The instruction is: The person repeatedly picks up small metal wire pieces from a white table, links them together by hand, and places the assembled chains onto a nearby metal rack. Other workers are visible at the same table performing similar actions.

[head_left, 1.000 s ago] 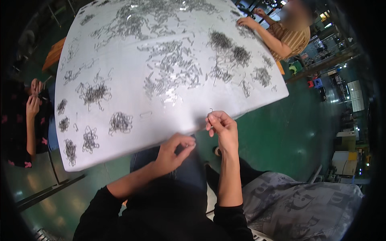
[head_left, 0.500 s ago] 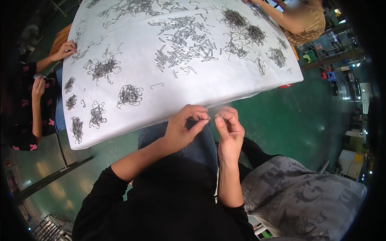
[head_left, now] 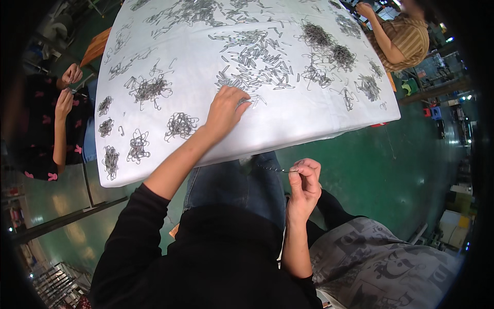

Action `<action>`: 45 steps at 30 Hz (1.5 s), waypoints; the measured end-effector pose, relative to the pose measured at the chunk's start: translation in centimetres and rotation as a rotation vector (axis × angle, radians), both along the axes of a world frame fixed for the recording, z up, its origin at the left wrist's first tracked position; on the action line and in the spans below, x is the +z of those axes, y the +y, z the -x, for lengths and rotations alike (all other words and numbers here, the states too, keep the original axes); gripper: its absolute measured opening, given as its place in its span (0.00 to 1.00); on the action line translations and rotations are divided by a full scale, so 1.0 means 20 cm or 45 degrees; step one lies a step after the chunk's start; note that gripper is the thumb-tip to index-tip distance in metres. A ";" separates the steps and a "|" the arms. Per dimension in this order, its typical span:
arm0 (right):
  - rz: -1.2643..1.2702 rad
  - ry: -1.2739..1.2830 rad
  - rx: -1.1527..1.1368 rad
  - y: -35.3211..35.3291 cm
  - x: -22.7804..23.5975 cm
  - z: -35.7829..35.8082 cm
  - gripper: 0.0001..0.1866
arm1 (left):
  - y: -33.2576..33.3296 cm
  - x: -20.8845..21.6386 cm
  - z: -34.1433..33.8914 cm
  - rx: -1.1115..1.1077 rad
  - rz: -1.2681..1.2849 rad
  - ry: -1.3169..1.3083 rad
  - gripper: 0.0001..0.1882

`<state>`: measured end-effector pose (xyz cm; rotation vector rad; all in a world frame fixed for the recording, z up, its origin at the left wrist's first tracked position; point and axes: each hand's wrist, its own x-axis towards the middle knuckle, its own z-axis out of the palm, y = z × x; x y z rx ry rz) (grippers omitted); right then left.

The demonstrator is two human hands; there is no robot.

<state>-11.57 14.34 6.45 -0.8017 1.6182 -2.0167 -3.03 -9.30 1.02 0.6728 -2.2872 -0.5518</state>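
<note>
My left hand (head_left: 226,110) reaches over the white-covered table, fingers bent and a small gap between thumb and forefinger. Its fingertips are at the near edge of a scattered heap of short silvery metal pins (head_left: 260,64), with some pins lying right by them. Above my lap, past the table's edge, my right hand (head_left: 304,183) pinches one end of a thin, dark wire piece (head_left: 278,169) between thumb and fingers. That piece points left from the fingertips; its far end is blurred. Left of my left forearm lies a small pile of bent wire hooks (head_left: 181,126).
More wire hook piles lie on the white table cover (head_left: 288,116), such as a larger one (head_left: 149,88) at left and a dense dark one (head_left: 316,35) at far right. Co-workers sit at the left (head_left: 64,103) and far right (head_left: 393,41). Grey patterned cloth (head_left: 381,257) is beside me.
My left hand has left my right hand and moved forward onto the pins. The right hand has sunk slightly, with the wire piece now showing. The left co-worker's hand has come off the table.
</note>
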 end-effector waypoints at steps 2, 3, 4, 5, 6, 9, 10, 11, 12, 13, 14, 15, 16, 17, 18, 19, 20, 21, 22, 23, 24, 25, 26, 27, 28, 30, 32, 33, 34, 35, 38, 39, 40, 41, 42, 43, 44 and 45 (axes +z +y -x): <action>-0.015 -0.010 -0.002 0.01 -0.01 0.01 0.04 | -0.07 -0.05 0.05 -0.075 0.156 -0.143 0.06; -0.033 -0.017 -0.005 0.02 -0.01 0.00 0.04 | -0.09 -0.07 0.07 -0.121 0.202 -0.241 0.06; -0.050 -0.027 -0.012 0.02 -0.01 0.00 0.04 | -0.10 -0.08 0.08 -0.147 0.303 -0.292 0.06; -0.075 -0.012 -0.030 0.02 -0.02 0.01 0.04 | -0.11 -0.08 0.08 -0.176 0.379 -0.371 0.07; -0.084 -0.001 -0.038 0.03 -0.02 0.01 0.04 | -0.12 -0.07 0.08 -0.196 0.466 -0.429 0.08; -0.101 0.016 -0.055 0.01 -0.04 0.02 0.04 | -0.12 -0.01 0.09 -0.226 0.458 -0.515 0.11; -0.106 0.018 -0.054 0.01 -0.05 0.02 0.04 | -0.11 0.02 0.09 -0.222 0.428 -0.563 0.11; -0.117 0.015 -0.054 0.00 -0.06 0.02 0.04 | -0.08 0.05 0.10 -0.190 0.219 -0.385 0.11; -0.129 0.001 -0.054 0.00 -0.07 0.03 0.04 | -0.04 0.09 0.10 -0.154 -0.030 -0.278 0.11; -0.154 0.070 -0.055 0.00 -0.07 0.03 0.04 | 0.01 0.13 0.10 -0.108 -0.301 -0.196 0.11; -0.162 0.092 -0.049 -0.01 -0.08 0.03 0.04 | 0.09 0.16 0.09 -0.161 -0.530 -0.115 0.10; -0.170 0.114 -0.039 -0.01 -0.08 0.03 0.04 | 0.17 0.20 0.08 -0.193 -0.776 -0.052 0.09; -0.178 0.137 -0.024 -0.02 -0.08 0.03 0.04 | 0.25 0.24 0.06 -0.240 -0.995 0.041 0.09; -0.201 0.160 -0.006 -0.03 -0.08 0.03 0.04 | 0.31 0.27 0.04 -0.253 -1.153 0.076 0.08; -0.201 0.185 0.005 -0.03 -0.08 0.03 0.04 | 0.37 0.31 0.03 -0.288 -1.280 0.144 0.08; -0.200 0.212 0.017 -0.04 -0.08 0.03 0.03 | 0.42 0.33 0.02 -0.360 -1.386 0.259 0.07; -0.206 0.245 0.033 -0.05 -0.08 0.04 0.03 | 0.45 0.36 0.01 -0.332 -1.431 0.253 0.07; -0.214 0.273 0.028 -0.05 -0.07 0.04 0.04 | 0.48 0.38 0.00 -0.341 -1.451 0.291 0.07; -0.202 0.277 0.025 -0.06 -0.06 0.04 0.04 | 0.49 0.39 0.00 -0.344 -1.472 0.323 0.07; -0.198 0.281 0.022 -0.06 -0.06 0.04 0.04 | 0.51 0.41 -0.01 -0.353 -1.436 0.333 0.07; -0.194 0.288 0.023 -0.06 -0.05 0.04 0.05 | 0.52 0.42 -0.01 -0.356 -1.401 0.337 0.07; -0.208 0.300 0.017 -0.07 -0.05 0.04 0.05 | 0.52 0.42 -0.01 -0.344 -1.378 0.317 0.07; -0.224 0.315 0.013 -0.07 -0.04 0.04 0.05 | 0.53 0.43 -0.02 -0.362 -1.278 0.307 0.06; -0.216 0.333 -0.005 -0.08 -0.04 0.04 0.05 | 0.53 0.43 -0.03 -0.365 -1.191 0.274 0.06; -0.248 0.308 0.014 -0.08 -0.04 0.04 0.05 | 0.53 0.43 -0.03 -0.369 -1.104 0.242 0.06; -0.271 0.261 0.030 -0.07 -0.05 0.05 0.06 | 0.53 0.41 -0.04 -0.358 -1.046 0.256 0.06; -0.312 0.259 0.116 -0.05 -0.07 0.11 0.07 | 0.53 0.39 -0.04 -0.343 -1.013 0.258 0.06; -0.329 0.273 0.163 -0.04 -0.07 0.16 0.07 | 0.54 0.38 -0.05 -0.336 -1.008 0.255 0.06; -0.357 0.132 0.152 -0.05 -0.09 0.23 0.09 | 0.53 0.37 -0.05 -0.330 -1.000 0.250 0.06; -0.467 0.194 0.096 -0.08 -0.10 0.31 0.09 | 0.53 0.36 -0.05 -0.336 -0.981 0.254 0.06; -0.639 0.494 -0.065 -0.34 -0.18 0.64 0.10 | 0.54 0.34 -0.05 -0.358 -0.940 0.265 0.07; -0.789 0.553 -0.068 -0.47 -0.20 0.75 0.11 | 0.54 0.33 -0.05 -0.360 -0.933 0.275 0.07; -1.032 0.569 -0.097 -0.59 -0.22 0.84 0.12 | 0.55 0.33 -0.06 -0.358 -0.924 0.283 0.07; -1.177 0.653 -0.108 -0.70 -0.22 0.91 0.13 | 0.56 0.33 -0.06 -0.353 -0.947 0.283 0.07; -1.390 0.706 -0.146 -0.81 -0.23 0.96 0.15 | 0.56 0.33 -0.06 -0.353 -0.919 0.289 0.08; -1.485 0.765 -0.151 -0.90 -0.23 0.99 0.16 | 0.57 0.32 -0.06 -0.354 -0.890 0.298 0.08; -1.583 0.822 -0.157 -0.98 -0.24 1.00 0.17 | 0.57 0.32 -0.06 -0.352 -0.858 0.300 0.08; -1.706 0.863 -0.158 -1.03 -0.24 1.00 0.18 | 0.57 0.31 -0.06 -0.344 -0.829 0.297 0.08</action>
